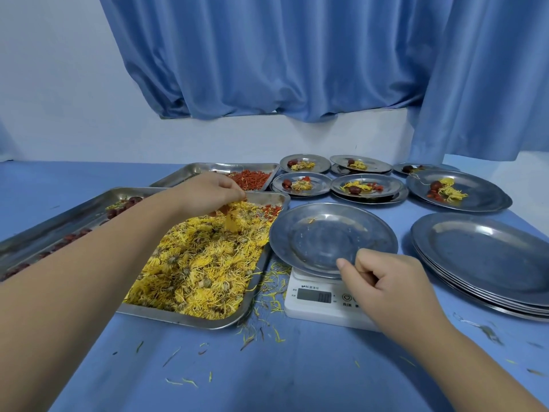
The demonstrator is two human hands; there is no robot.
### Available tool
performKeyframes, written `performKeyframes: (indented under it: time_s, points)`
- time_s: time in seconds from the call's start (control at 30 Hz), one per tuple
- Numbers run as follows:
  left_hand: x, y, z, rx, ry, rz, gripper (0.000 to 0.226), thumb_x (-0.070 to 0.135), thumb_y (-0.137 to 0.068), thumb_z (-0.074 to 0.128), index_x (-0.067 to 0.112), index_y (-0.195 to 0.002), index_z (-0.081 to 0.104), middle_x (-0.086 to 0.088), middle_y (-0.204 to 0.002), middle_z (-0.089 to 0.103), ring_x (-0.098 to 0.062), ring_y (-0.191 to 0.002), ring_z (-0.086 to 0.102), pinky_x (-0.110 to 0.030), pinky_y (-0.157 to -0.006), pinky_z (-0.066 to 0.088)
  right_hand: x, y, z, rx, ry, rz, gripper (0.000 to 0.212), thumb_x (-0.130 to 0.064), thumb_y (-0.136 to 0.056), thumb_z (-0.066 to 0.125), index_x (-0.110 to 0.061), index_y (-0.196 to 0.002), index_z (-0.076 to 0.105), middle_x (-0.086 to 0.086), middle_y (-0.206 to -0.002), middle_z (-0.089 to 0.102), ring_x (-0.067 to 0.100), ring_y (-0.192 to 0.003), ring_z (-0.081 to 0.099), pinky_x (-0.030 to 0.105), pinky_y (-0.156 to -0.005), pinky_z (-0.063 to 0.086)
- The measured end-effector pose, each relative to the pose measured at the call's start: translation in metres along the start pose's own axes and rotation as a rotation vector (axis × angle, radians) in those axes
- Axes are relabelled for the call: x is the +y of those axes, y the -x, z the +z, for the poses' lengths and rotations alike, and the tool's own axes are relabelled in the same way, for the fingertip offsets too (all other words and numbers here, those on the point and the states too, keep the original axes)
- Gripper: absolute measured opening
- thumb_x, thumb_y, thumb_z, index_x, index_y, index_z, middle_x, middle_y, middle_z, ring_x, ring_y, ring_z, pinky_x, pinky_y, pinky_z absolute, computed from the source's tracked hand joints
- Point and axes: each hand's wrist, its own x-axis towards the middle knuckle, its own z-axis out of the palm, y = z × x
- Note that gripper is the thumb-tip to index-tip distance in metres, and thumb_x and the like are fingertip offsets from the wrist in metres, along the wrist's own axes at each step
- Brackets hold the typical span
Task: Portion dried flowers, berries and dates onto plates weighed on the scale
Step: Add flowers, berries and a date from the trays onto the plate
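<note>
A steel tray (190,318) in front of me holds a heap of yellow dried flowers (202,263). My left hand (208,193) hovers over its far end and pinches a tuft of flowers (231,220) lifted off the heap. An almost bare steel plate (332,239) sits on the white scale (320,298). My right hand (392,286) rests at the plate's near rim, fingers loosely curled, thumb touching the rim. A far tray (208,169) holds red berries (252,178). Dark dates (124,205) lie in a tray at the left.
Several filled plates (368,185) with flowers, berries and a date stand behind the scale. A stack of bare plates (487,263) sits at the right. Loose petals litter the blue tabletop (267,367). A blue curtain hangs behind.
</note>
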Motion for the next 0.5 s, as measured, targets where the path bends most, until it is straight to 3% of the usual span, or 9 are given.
performKeyframes:
  time_s: [0.1,0.23,0.3,0.4,0.5]
  points:
    - [-0.003,0.002,0.000,0.007,0.091,-0.041,0.019,0.040,-0.094,0.057,0.027,-0.095,0.071,-0.010,-0.108,0.065,-0.027,-0.097,0.063,-0.036,-0.081,0.058,-0.001,0.000,0.000,-0.007,-0.001,0.004,0.054,-0.022,-0.084,0.064,-0.023,-0.055,0.018,-0.001,-0.050,0.030,0.015,-0.046,0.025,0.031,-0.045,0.025]
    - [-0.007,0.004,-0.001,-0.006,0.183,-0.056,0.015,0.032,-0.095,0.060,0.021,-0.100,0.070,0.000,-0.088,0.061,-0.015,-0.075,0.062,-0.025,-0.062,0.055,0.000,0.000,0.000,-0.002,-0.007,0.009,0.053,-0.022,-0.083,0.063,-0.022,-0.055,0.019,-0.001,-0.050,0.029,0.015,-0.046,0.025,0.030,-0.045,0.026]
    - [-0.009,0.007,-0.001,-0.020,0.215,-0.057,0.013,0.027,-0.095,0.060,0.020,-0.104,0.067,-0.001,-0.087,0.064,-0.010,-0.066,0.066,-0.025,-0.060,0.056,0.001,0.000,0.000,-0.001,-0.005,0.009,0.053,-0.022,-0.083,0.063,-0.022,-0.055,0.019,-0.001,-0.049,0.028,0.015,-0.046,0.024,0.030,-0.046,0.026]
    - [-0.012,0.011,0.001,-0.021,0.188,-0.064,0.013,0.027,-0.096,0.058,0.022,-0.105,0.066,-0.005,-0.088,0.059,-0.017,-0.070,0.061,-0.034,-0.067,0.054,0.001,0.000,0.000,-0.008,0.001,0.003,0.054,-0.020,-0.083,0.065,-0.022,-0.055,0.019,-0.001,-0.049,0.027,0.015,-0.046,0.024,0.029,-0.046,0.026]
    - [-0.014,0.014,0.004,-0.004,0.114,-0.071,0.015,0.034,-0.097,0.056,0.027,-0.104,0.068,-0.010,-0.087,0.051,-0.021,-0.072,0.051,-0.029,-0.059,0.048,0.001,0.000,0.000,-0.015,0.007,-0.001,0.054,-0.020,-0.084,0.065,-0.022,-0.055,0.019,-0.001,-0.048,0.026,0.015,-0.046,0.025,0.029,-0.046,0.026]
